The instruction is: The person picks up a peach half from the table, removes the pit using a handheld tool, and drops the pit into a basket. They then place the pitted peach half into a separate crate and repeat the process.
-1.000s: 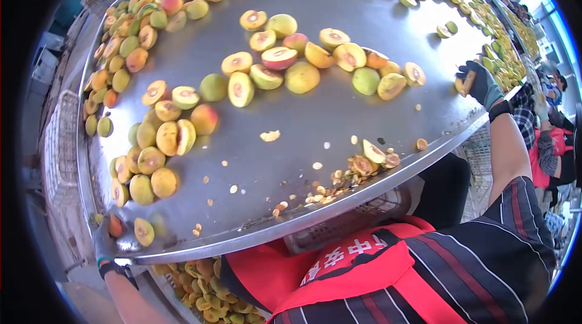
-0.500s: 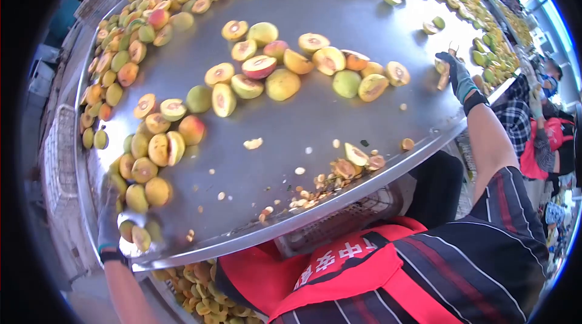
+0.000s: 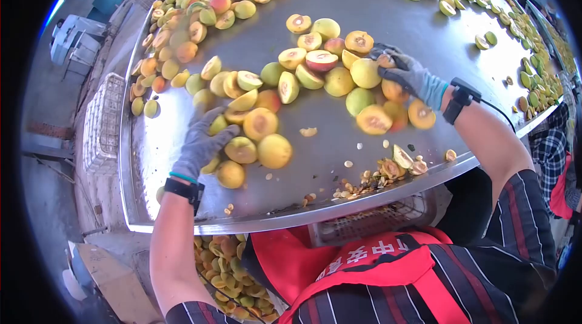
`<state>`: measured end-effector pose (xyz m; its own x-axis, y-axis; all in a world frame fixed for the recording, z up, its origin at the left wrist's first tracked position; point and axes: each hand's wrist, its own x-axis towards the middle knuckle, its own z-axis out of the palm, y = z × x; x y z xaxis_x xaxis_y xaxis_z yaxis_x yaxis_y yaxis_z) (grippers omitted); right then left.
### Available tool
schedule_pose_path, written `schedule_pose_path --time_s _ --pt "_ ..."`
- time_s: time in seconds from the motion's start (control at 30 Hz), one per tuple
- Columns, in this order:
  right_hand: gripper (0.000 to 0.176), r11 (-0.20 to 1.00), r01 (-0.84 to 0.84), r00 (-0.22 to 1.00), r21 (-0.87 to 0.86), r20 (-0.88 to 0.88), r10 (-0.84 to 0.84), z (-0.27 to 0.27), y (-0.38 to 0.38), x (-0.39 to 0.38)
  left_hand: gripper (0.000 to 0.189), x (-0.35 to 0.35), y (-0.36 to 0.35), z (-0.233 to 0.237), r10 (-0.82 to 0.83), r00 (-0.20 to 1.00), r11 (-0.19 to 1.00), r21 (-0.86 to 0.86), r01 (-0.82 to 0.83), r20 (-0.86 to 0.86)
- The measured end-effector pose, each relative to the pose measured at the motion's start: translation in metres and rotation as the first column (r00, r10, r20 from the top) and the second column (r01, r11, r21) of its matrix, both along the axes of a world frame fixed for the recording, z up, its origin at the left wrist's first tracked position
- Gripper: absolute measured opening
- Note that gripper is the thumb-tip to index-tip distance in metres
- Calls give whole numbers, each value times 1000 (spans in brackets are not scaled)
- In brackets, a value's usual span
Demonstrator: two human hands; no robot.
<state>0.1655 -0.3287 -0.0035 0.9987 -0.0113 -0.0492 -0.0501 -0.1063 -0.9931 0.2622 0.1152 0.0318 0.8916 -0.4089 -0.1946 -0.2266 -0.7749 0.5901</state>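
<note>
My left hand [image 3: 206,139], in a grey glove, is open with its fingers spread against a cluster of peach halves [image 3: 241,149] on the metal table [image 3: 327,184]. The thumb and fingertips touch the fruit. My right hand [image 3: 409,72], also gloved and with dark fingertips, lies at the right end of the middle group of peaches [image 3: 365,73]. Its fingers and thumb are apart, with a small brownish fruit piece [image 3: 385,61] between them. More halves [image 3: 422,114] lie just under that palm. Some fruit by both hands is blurred.
Peach halves line the table's far left [image 3: 200,15] and right side [image 3: 536,84]. Pits and scraps [image 3: 367,184] gather along the raised front rim [image 3: 291,220]. Below stand a crate [image 3: 388,212] and a pile of fruit [image 3: 233,269]. A white crate [image 3: 103,124] stands left; a co-worker's plaid sleeve [image 3: 548,145] shows right.
My left hand has moved inward and away from me from the near left corner, pushing peach halves together. My right hand has moved left from the right side to the middle group. The view has shifted.
</note>
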Motion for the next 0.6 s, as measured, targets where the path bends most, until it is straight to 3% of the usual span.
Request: schedule_pose_path --time_s 0.03,0.07,0.13,0.17,0.2,0.23,0.3,0.37,0.43,0.47,0.5,0.53,0.57,0.6 --pt "54 1000 -13 1000 3 5 13 -4 14 3 69 -8 -11 5 -56 989 985 169 32 137" --pt "52 994 -46 997 100 -54 51 2 30 0 71 -13 -19 4 -104 986 982 169 82 129" --pt "51 988 -123 986 95 -106 133 5 51 -7 80 -21 -32 2 -157 987 984 91 153 32" --pt "50 979 -185 967 82 -162 197 9 60 -10 73 -28 -37 10 -244 970 970 13 244 -11" --pt "51 913 -343 928 -220 71 366 17 64 -9 64 -25 -36 21 -326 929 943 -136 305 -175" --pt "48 844 -381 892 -377 90 443 35 70 -10 56 -19 -35 30 -423 848 895 -294 336 -320" --pt "42 951 -258 954 -168 -198 224 57 60 3 44 21 -4 43 -363 883 886 -404 229 -296" --pt "35 970 -114 989 -216 -113 91 82 45 38 41 54 19 39 114 989 854 -500 -145 -92" --pt "34 967 39 950 -252 309 42 43 17 100 45 81 27 38 356 933 867 -388 -311 47" --pt "37 958 45 990 -282 141 -5 41 10 118 45 96 31 31 350 935 870 -387 -306 47" --pt "41 949 45 998 -311 -35 -59 39 5 135 47 110 35 15 275 939 954 -181 -240 207" --pt "45 948 19 999 -319 48 -4 21 -1 162 50 125 42 -2 165 926 981 44 -191 340" --pt "49 944 -8 991 -329 125 52 1 -1 182 54 147 52 -16 -92 906 994 87 62 414" --pt "41 933 -52 979 -355 168 119 -4 7 190 46 157 36 -21 -138 911 990 42 132 388"
